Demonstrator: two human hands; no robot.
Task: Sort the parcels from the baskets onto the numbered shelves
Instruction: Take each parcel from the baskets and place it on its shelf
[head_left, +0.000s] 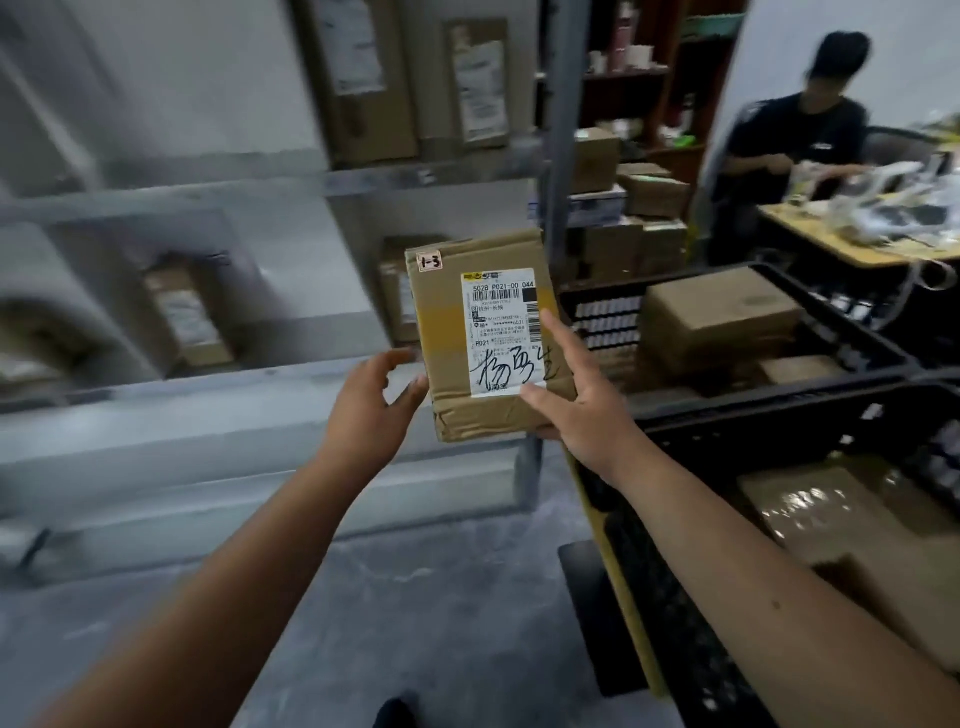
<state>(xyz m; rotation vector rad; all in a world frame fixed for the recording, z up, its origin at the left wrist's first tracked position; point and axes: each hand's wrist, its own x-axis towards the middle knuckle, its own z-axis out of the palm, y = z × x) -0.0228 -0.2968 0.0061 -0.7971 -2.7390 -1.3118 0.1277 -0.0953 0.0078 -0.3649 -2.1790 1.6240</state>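
At the left stand the grey metal shelves (218, 395), blurred, with cardboard parcels upright on their tiers, and the left hand (371, 402) hovers just in front of them with fingers loosely curled and apart, its fingertips at the lower left edge of the held box; whether they touch it I cannot tell. The cardboard parcel (485, 338), marked "1-3" on a corner sticker, stands upright in the air with its long axis vertical and its label toward the camera. It is gripped at its lower right corner by the right hand (576, 400), thumb across the label and fingers behind, so the shelves lie to its left and beyond it, the black baskets (779, 405) to its right.
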